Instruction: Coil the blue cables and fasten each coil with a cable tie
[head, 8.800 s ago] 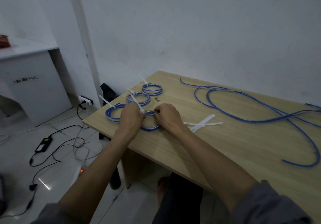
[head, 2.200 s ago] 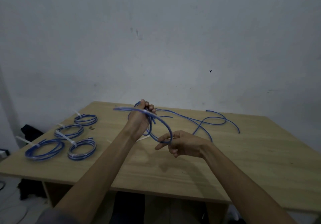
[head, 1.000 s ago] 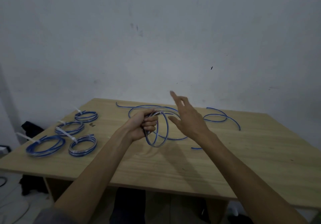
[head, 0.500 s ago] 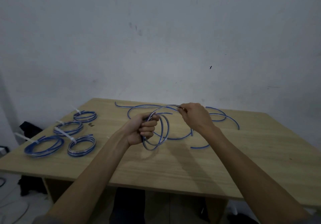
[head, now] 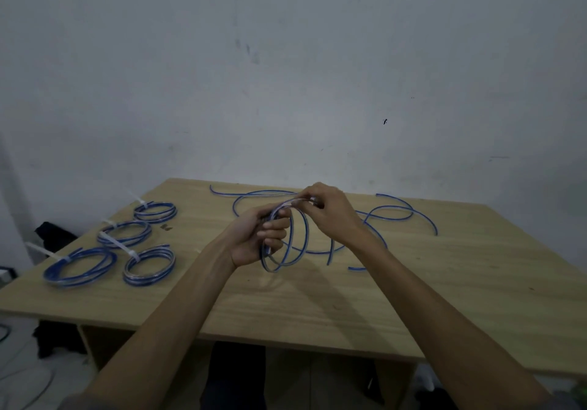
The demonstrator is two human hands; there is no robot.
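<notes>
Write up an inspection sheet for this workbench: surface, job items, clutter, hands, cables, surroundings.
Surface: wooden table, against a wall.
Job's things: four tied coils at the table's left, each with a white tie; new coil half wound, held above the table, no tie on it.
Clutter: small dark bits by the far coils; too small to tell what.
Grippers: left hand grips the new coil's loops; right hand pinches the strand at the coil's top.
Cables: loose cable strewn across the far side of the table, uncoiled.
Surroundings: plain wall; dark object and floor leads at left.
</notes>
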